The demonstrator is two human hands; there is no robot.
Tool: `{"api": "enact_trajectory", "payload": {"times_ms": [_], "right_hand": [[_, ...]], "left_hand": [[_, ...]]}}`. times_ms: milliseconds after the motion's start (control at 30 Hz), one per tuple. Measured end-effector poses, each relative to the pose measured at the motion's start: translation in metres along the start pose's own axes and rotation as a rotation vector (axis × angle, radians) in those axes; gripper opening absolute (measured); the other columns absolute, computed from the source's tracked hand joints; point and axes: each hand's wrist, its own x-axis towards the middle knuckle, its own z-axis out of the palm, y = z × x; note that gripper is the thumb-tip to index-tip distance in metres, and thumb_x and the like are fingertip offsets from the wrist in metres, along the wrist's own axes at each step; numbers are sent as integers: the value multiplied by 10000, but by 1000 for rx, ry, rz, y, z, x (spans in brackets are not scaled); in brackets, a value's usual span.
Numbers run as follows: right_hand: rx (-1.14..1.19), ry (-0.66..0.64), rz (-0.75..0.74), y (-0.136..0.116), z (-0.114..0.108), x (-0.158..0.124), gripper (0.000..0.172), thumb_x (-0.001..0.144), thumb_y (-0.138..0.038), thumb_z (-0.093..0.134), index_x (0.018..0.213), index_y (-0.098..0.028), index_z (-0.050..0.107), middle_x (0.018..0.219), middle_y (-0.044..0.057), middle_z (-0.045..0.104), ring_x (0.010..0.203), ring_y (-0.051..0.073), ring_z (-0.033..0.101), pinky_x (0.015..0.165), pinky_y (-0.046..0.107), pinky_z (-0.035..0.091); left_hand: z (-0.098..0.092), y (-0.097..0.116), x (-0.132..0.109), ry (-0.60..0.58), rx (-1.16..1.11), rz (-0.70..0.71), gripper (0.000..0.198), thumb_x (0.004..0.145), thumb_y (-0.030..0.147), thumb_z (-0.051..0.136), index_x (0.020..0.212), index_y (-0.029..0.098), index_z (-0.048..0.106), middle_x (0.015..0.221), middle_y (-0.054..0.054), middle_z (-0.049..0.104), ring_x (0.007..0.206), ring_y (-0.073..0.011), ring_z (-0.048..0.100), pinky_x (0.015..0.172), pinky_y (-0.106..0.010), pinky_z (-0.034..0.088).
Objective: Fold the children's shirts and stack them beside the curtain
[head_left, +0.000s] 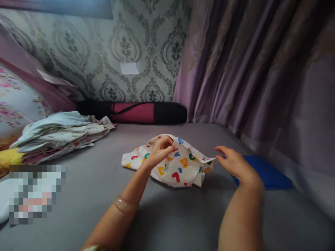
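Note:
A small white shirt (176,170) with a print of coloured letters and figures lies loosely bunched on the grey bed sheet (170,216). My left hand (162,150) is closed in a pinch on its upper edge, near what looks like the collar opening. One sleeve (131,159) stretches out to the left on the sheet. At the other side, my right hand (232,164) has its thumb and a finger at a pulled-out corner of the cloth, which rises slightly off the bed. The index finger stands apart above that corner.
Folded clothes (62,134) are piled at the left, beside a floral pillow (18,94). A black and maroon long bag (133,112) lies along the wall. Blue folded cloth (267,172) sits right of my right hand, below purple curtains (222,69). A blurred-out item (36,195) is at lower left.

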Motion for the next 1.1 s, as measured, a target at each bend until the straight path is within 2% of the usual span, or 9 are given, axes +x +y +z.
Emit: {"api": "enact_trajectory", "payload": {"times_ms": [100,200,267,433,600,700,867,967,1100], "right_hand": [[84,65,-198,-46,-1,-1,319,866,-270,503,1147,-204,640,1172,79,658,1073,239,601,956,384,441],[228,-7,-385,-85,13,2,316,857,-245,530,1162,-237,613,1161,36,644,1073,194,583,949,340,442],[239,-32,-464,-98,27,7,350,833,-189,537,1173,-238,602,1151,39,626,1090,192,557,958,337,429],[205,-14,-473,-95,52,21,367,828,-135,492,1165,-223,609,1093,64,619,1049,209,559,913,338,442],[276,-17,-470,-86,53,28,345,844,-120,441,1090,-219,662,1050,63,685,978,201,618,874,316,453],[319,5,-425,-83,51,28,322,863,-149,427,1044,-206,686,1029,67,707,954,198,638,866,307,461],[353,30,-359,-81,52,28,339,849,-150,402,1034,-184,684,1024,77,714,948,202,643,861,316,462],[387,36,-332,-87,53,26,340,841,-166,402,1031,-180,684,985,77,719,904,201,647,822,310,465],[433,38,-318,-101,50,19,336,826,-186,401,991,-176,693,952,72,721,878,204,642,787,304,460]], "left_hand": [[1,-3,-2,-7,21,9,168,705,249,677,684,202,517,678,22,496,629,-119,470,595,-259,367],[2,-5,-2,-21,37,22,170,710,260,677,687,202,519,677,20,486,626,-121,457,587,-263,357],[2,-6,-2,-27,47,35,159,714,260,674,698,201,527,687,16,489,634,-123,455,590,-264,360],[3,-4,-3,-9,73,95,128,752,285,658,749,195,567,773,-15,553,721,-143,522,680,-279,424],[3,7,-6,-41,156,154,123,817,286,589,852,173,623,929,-65,635,883,-174,588,804,-294,471],[-13,15,-7,12,191,153,145,796,219,542,891,165,637,1021,-82,666,970,-187,605,866,-308,479],[-69,12,-9,252,462,61,330,673,133,477,956,180,640,1021,-53,672,985,-193,610,882,-321,483],[-96,3,-9,173,614,-66,420,645,133,483,1029,182,643,1153,-59,645,1124,-232,557,965,-362,441],[-105,-5,-8,4,616,-220,535,642,177,536,1173,171,604,1150,-73,643,1028,-250,593,859,-346,486]]}}
